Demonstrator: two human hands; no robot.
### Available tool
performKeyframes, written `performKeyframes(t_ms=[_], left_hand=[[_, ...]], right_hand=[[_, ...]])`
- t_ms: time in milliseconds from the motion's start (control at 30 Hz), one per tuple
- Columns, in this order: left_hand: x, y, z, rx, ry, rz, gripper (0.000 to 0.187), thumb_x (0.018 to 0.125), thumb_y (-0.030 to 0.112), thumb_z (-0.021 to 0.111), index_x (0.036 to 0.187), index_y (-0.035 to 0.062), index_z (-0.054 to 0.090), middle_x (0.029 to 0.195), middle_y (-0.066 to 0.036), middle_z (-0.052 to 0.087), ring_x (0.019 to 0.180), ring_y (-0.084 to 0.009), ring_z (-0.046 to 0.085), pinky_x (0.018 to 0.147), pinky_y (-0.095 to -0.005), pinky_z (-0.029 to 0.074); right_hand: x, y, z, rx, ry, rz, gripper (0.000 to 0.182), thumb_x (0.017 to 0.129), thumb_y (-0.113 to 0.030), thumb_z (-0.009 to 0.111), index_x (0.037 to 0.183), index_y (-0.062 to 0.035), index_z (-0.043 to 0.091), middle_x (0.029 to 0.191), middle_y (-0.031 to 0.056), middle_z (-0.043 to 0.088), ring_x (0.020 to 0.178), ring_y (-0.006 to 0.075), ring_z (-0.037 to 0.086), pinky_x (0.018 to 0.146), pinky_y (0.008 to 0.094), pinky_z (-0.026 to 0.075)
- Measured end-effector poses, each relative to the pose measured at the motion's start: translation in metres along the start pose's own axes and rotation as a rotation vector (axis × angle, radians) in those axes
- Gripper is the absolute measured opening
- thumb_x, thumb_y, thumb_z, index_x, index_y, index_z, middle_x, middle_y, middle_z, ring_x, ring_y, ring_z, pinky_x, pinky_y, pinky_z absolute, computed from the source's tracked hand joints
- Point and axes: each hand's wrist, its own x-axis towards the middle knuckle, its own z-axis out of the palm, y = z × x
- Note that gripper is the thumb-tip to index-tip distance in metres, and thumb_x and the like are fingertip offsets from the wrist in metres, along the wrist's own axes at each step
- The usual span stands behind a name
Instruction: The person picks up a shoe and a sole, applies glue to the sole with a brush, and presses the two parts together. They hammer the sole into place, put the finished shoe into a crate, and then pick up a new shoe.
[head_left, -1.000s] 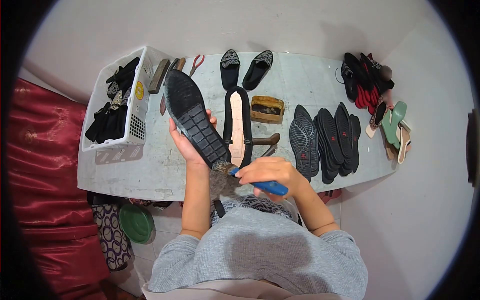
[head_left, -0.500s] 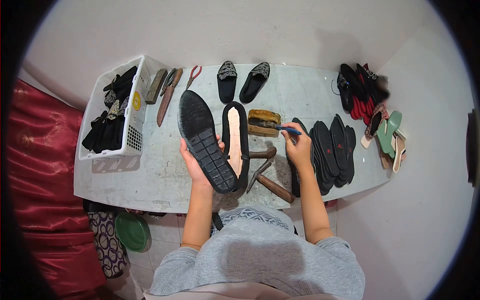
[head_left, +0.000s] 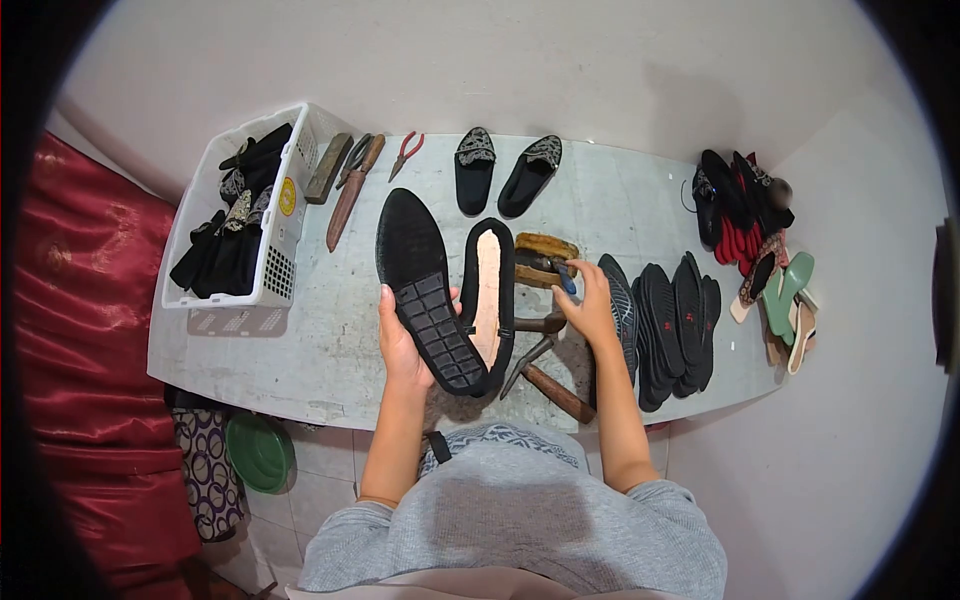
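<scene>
My left hand (head_left: 400,345) is closed around a black shoe sole (head_left: 422,290), its ridged side facing me and its toe pointing away. Right beside that sole stands a black shoe upper (head_left: 504,290) with a pale insole board (head_left: 487,290) inside. My right hand (head_left: 588,300) is over a small wooden glue box (head_left: 545,245), thumb and fingers apart around the blue handle of a brush (head_left: 568,280). The brush rests in the box, its bristles hidden. Below the right hand lie a hammer (head_left: 558,393) and another wooden-handled tool (head_left: 540,325).
A white basket (head_left: 280,240) of black shoes stands at left, near a sheathed knife (head_left: 345,205), a block (head_left: 328,170) and red pliers (head_left: 407,150). Two slip-on shoes (head_left: 473,185) sit at the back. Stacked soles (head_left: 660,330), more shoes (head_left: 725,200) and green sandals (head_left: 785,290) are at right.
The brush handle has swung from pointing right to pointing down towards me, and my right fingers have spread from it. The sole in my left hand has tilted slightly. The whole view has shifted a little.
</scene>
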Motion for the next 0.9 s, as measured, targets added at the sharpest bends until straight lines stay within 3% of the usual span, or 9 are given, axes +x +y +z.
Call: performKeyframes(t_ms=[67, 267, 333, 400, 467, 500, 600, 733, 900], left_hand=[[0.002, 0.001, 0.006, 0.017, 0.053, 0.003, 0.06, 0.09, 0.054, 0.04, 0.106, -0.0017, 0.055, 0.089, -0.019, 0.064, 0.071, -0.0245, 0.065, 0.063, -0.0335, 0.057], [0.009, 0.007, 0.036, 0.087, 0.056, 0.053, 0.06, 0.09, 0.054, 0.042, 0.103, -0.0032, 0.055, 0.087, -0.02, 0.065, 0.069, -0.0254, 0.066, 0.059, -0.0337, 0.058], [0.011, 0.01, 0.044, 0.136, -0.072, 0.077, 0.061, 0.09, 0.054, 0.042, 0.104, -0.0037, 0.054, 0.085, -0.02, 0.064, 0.07, -0.0269, 0.066, 0.06, -0.0363, 0.058], [0.007, 0.017, 0.057, 0.123, -0.147, 0.073, 0.056, 0.091, 0.05, 0.042, 0.108, -0.0033, 0.052, 0.092, -0.021, 0.063, 0.075, -0.0275, 0.066, 0.064, -0.0383, 0.058], [0.01, 0.02, 0.071, 0.21, -0.246, 0.311, 0.049, 0.094, 0.044, 0.041, 0.112, -0.0012, 0.05, 0.102, -0.023, 0.06, 0.079, -0.0276, 0.066, 0.069, -0.0396, 0.058], [0.013, 0.027, 0.068, 0.215, -0.322, 0.32, 0.042, 0.095, 0.035, 0.045, 0.118, 0.0009, 0.048, 0.11, -0.02, 0.058, 0.093, -0.0254, 0.063, 0.079, -0.0384, 0.054], [0.011, 0.032, 0.071, 0.238, -0.323, 0.431, 0.035, 0.094, 0.023, 0.049, 0.121, 0.0006, 0.048, 0.112, -0.009, 0.059, 0.097, -0.0163, 0.059, 0.087, -0.0309, 0.048], [0.011, 0.039, 0.055, 0.527, -0.417, 0.569, 0.025, 0.09, 0.017, 0.059, 0.107, -0.0005, 0.061, 0.108, -0.006, 0.061, 0.101, -0.0128, 0.054, 0.088, -0.0277, 0.042], [0.02, 0.041, 0.026, 0.976, -0.63, 0.834, 0.031, 0.066, -0.006, 0.063, 0.092, 0.0094, 0.07, 0.099, -0.002, 0.068, 0.086, -0.018, 0.052, 0.083, -0.0279, 0.041]], right_hand=[[0.008, -0.031, -0.021, -0.049, 0.042, -0.055, 0.03, 0.074, -0.018, 0.067, 0.1, -0.006, 0.06, 0.098, 0.0125, 0.059, 0.086, 0.028, 0.057, 0.074, 0.0335, 0.047], [0.012, -0.115, -0.051, 0.841, -0.458, 0.173, 0.03, 0.078, -0.018, 0.067, 0.104, -0.0052, 0.061, 0.088, 0.0048, 0.06, 0.067, 0.0092, 0.051, 0.057, 0.0221, 0.041], [0.02, -0.137, -0.056, 0.743, -0.556, 0.108, 0.036, 0.076, -0.019, 0.071, 0.108, -0.0052, 0.06, 0.087, 0.0038, 0.06, 0.062, 0.0078, 0.049, 0.055, 0.0215, 0.04], [0.023, -0.138, -0.049, 0.679, -0.519, 0.061, 0.034, 0.076, -0.018, 0.072, 0.104, -0.0033, 0.061, 0.082, 0.0041, 0.06, 0.058, 0.0083, 0.048, 0.053, 0.0223, 0.039], [0.027, -0.138, -0.045, 0.638, -0.45, 0.015, 0.027, 0.077, -0.016, 0.071, 0.098, -0.0012, 0.063, 0.077, 0.0056, 0.06, 0.056, 0.0095, 0.049, 0.052, 0.023, 0.039], [0.032, -0.143, -0.049, 0.618, -0.417, 0.0, 0.022, 0.077, -0.015, 0.07, 0.092, 0.0001, 0.064, 0.074, 0.0065, 0.06, 0.055, 0.0104, 0.051, 0.051, 0.0235, 0.04], [0.034, -0.141, -0.042, 0.554, -0.219, -0.027, 0.021, 0.076, -0.012, 0.071, 0.094, -0.0016, 0.066, 0.074, 0.0057, 0.059, 0.055, 0.0105, 0.052, 0.051, 0.0236, 0.042], [0.045, -0.137, -0.039, 0.429, -0.092, -0.05, 0.02, 0.075, -0.007, 0.068, 0.095, -0.0075, 0.068, 0.07, 0.0051, 0.056, 0.053, 0.0122, 0.052, 0.051, 0.0258, 0.044], [0.06, -0.124, -0.031, 0.485, -0.082, -0.002, 0.025, 0.075, -0.004, 0.065, 0.098, -0.0118, 0.068, 0.081, 0.007, 0.066, 0.063, 0.0123, 0.062, 0.058, 0.0239, 0.05]])
